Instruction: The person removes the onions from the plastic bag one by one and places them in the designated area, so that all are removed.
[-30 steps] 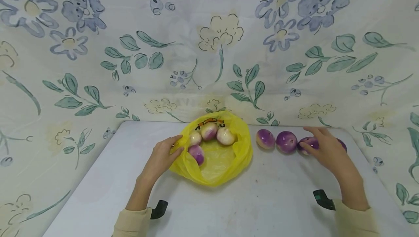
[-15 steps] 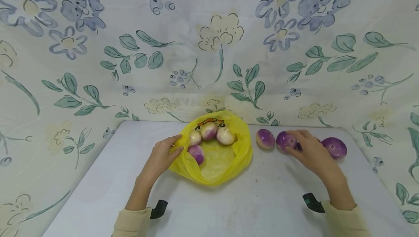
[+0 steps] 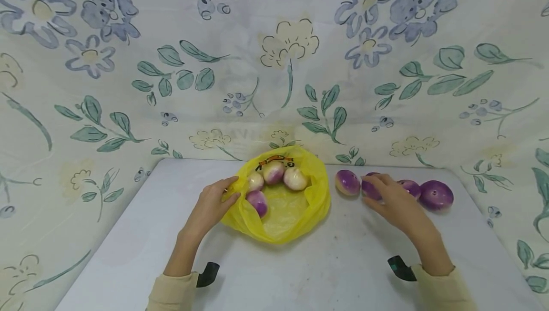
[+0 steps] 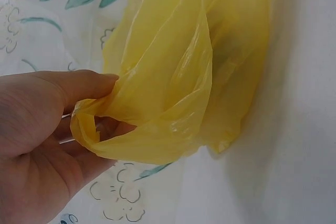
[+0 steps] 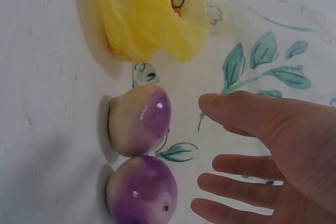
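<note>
My left hand (image 3: pixel 211 206) grips the left rim of a thin yellow plastic bag (image 3: pixel 280 230). In the left wrist view its thumb and fingers curl about a looped edge of the bag (image 4: pixel 163 124). Several turnips lie inside, among them a purple one (image 3: pixel 257 202) and a paler one (image 3: pixel 296 179). My right hand (image 3: pixel 399 208) hovers with spread fingers over a row of purple-and-white turnips, partly covering one (image 3: pixel 372 191). Seen from the right wrist, nothing lies between the hand's (image 5: pixel 302 153) fingers, and two turnips, one cream-sided (image 5: pixel 140 121), sit beside it.
The row right of the bag holds a left-end turnip (image 3: pixel 347 182) and a right-end one (image 3: pixel 436 195). All rest on a white table (image 3: pixel 317 273) with small dark specks. A flower-printed cloth (image 3: pixel 240 77) hangs behind the table's back edge.
My right hand has moved left along the row, from over the right-hand turnips to the second from the left, uncovering the right-end ones. My left hand stays on the bag.
</note>
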`<action>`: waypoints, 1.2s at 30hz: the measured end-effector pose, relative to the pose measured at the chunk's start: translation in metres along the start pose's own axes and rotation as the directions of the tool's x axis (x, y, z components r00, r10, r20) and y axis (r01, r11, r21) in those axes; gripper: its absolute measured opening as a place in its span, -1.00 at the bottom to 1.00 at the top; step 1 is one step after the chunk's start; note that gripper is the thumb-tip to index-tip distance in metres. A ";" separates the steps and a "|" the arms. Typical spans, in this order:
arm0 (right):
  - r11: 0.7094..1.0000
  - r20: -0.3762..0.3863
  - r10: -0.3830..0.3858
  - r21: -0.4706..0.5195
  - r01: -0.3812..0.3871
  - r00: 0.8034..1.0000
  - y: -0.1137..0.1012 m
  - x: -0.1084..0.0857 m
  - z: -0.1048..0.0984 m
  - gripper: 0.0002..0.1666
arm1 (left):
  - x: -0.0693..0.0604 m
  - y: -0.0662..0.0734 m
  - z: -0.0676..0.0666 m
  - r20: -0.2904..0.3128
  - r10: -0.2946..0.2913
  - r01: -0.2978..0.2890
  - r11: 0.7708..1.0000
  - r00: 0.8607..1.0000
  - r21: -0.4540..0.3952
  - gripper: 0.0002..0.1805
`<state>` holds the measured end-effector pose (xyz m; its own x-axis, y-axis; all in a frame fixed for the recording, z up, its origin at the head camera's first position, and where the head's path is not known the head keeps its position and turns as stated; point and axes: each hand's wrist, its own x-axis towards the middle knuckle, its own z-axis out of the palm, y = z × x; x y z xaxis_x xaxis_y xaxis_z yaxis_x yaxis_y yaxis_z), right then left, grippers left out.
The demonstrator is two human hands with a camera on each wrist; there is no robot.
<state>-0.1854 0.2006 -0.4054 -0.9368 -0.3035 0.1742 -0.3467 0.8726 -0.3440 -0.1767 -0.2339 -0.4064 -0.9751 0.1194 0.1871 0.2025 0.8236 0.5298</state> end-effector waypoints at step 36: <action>0.995 0.043 -0.092 0.048 0.090 0.995 -0.075 0.030 0.028 -0.36 | 0.002 0.000 0.002 0.019 -0.008 0.008 1.000 1.000 -0.012 -0.49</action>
<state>-0.1888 0.1154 -0.3997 -0.9023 -0.3981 0.1656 -0.4310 0.8226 -0.3709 -0.1785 -0.2327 -0.4077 -0.9781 0.1237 0.1673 0.1960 0.8179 0.5410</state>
